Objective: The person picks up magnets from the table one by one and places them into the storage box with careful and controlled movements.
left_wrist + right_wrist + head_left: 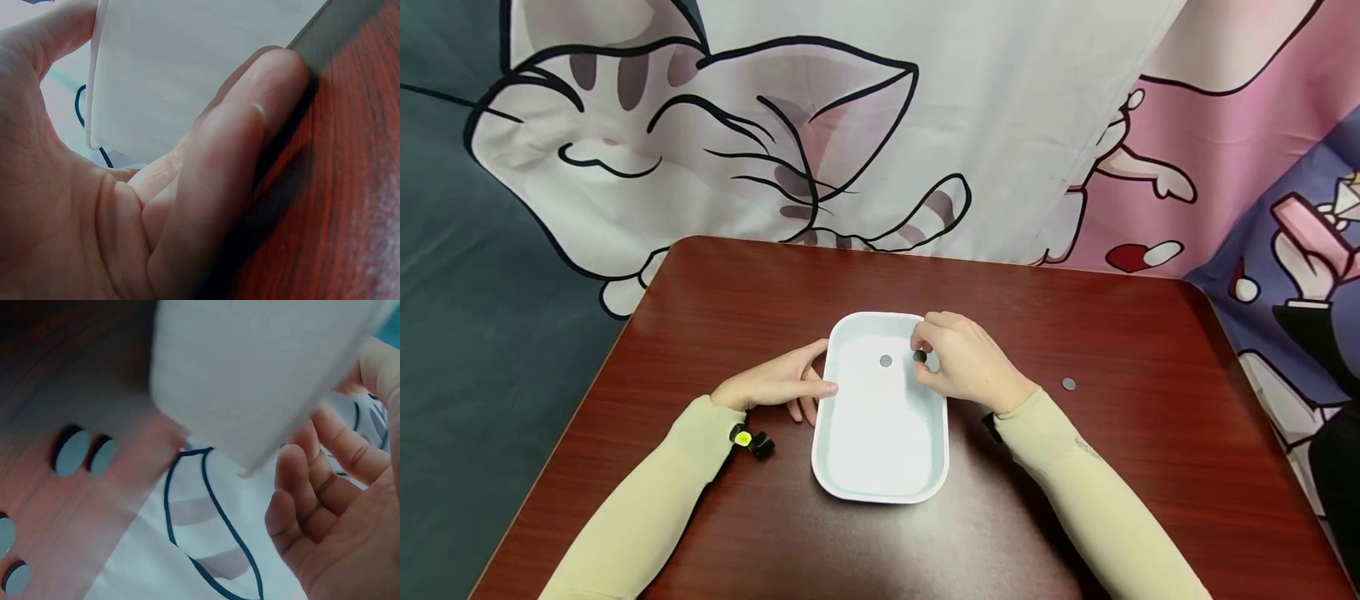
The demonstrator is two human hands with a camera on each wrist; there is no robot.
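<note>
A white rectangular tray [880,442] with rounded corners lies on the table in the head view. My left hand [786,382] holds its left side, thumb over the rim and fingers against the outer wall [169,69]. Above the tray's upper right part, my right hand [966,360] pinches a small dark disc [920,357] between thumb and fingertips. That disc is hidden in the right wrist view, where the other fingers [290,472] curl loosely beside the tray wall. Inside the tray, near its far end, lies one grey disc [886,361].
On the brown table [760,283], a grey disc [1068,384] lies to the right of my right hand. Several dark-edged discs [72,451] show on the table in the right wrist view. A curtain with cartoon cats [865,125] hangs behind the far edge.
</note>
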